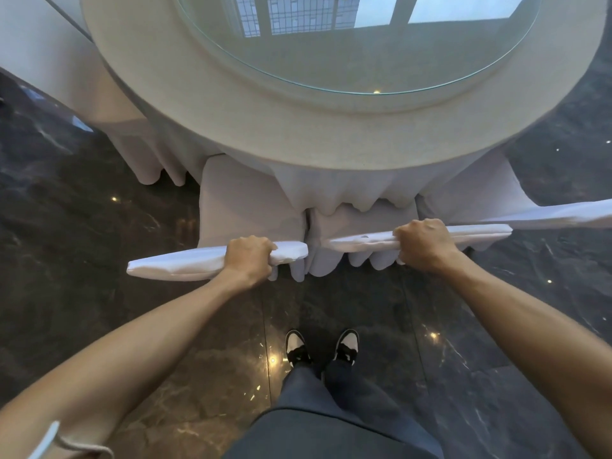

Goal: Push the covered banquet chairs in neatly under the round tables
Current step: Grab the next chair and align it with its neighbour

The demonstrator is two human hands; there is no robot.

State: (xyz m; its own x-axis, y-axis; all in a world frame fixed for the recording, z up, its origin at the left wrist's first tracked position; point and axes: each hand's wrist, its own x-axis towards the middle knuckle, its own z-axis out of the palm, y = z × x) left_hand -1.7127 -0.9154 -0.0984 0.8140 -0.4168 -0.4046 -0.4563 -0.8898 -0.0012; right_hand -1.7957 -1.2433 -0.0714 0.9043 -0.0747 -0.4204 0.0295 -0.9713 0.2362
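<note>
Both hands, left [250, 256] and right [422, 243], each grip one of two covered chairs [212, 265] [470, 234] at one round table [298, 127].

white cloth chair covers [215, 261], glass tabletop [364, 44], glossy floor [82, 243]

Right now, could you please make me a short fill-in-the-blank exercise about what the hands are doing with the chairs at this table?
1. The left hand grips the top of the left chair's ____.
2. The right hand grips a ____ chair beside it.
3. A round ____ plate lies on the table.

Missing words: backrest; second; glass
</note>
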